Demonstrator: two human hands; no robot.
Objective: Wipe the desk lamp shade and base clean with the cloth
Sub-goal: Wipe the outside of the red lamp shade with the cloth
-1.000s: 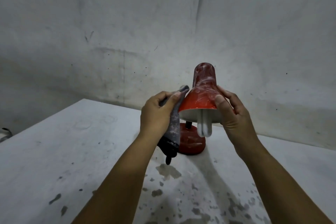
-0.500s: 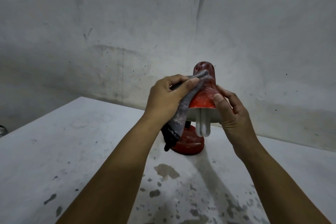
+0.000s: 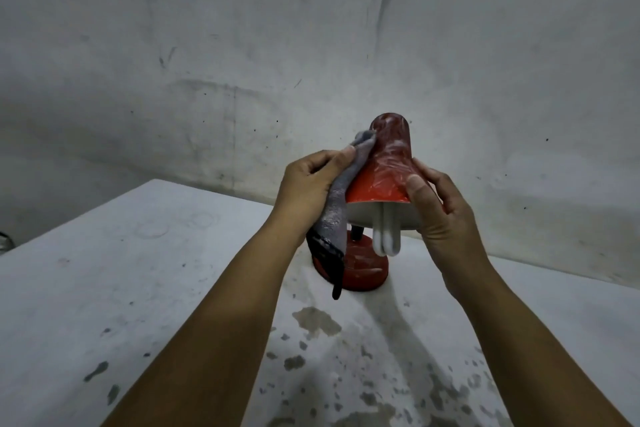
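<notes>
A: Start with the biggest thing. What carries the lamp?

B: A white desk (image 3: 104,288), stained and speckled with dark patches toward its near edge. The red desk lamp stands well in from the edges, toward the far side, close to the grey wall (image 3: 242,45).

A: And the lamp itself?

B: The shade (image 3: 384,170) is a red cone, streaked with whitish smears, mouth turned down toward the camera so the white inside shows. Under it sits the round red base (image 3: 360,270), flat on the desk. A white folded-tube bulb (image 3: 387,237) pokes out of the shade's mouth.

A: Who has hold of what?

B: The right hand (image 3: 440,218) is wrapped round the shade's right flank near the rim, thumb pressed on the front. The left hand (image 3: 308,187) has its fingers curled round a grey cloth (image 3: 332,218), pinching it against the shade's left side; the cloth's dark-edged tail hangs down in front of the base.

A: How would you expect it to handle?

B: The shade looks like thin, stiff, glossy stuff, so probably light and a bit slippery; bracing it by the rim, as the right hand does, seems the sensible hold. The cloth is limp and wraps easily. The bulb I'd judge fragile and best kept clear of. The base looks the heavier part, likely steady enough to wipe where it stands.
</notes>
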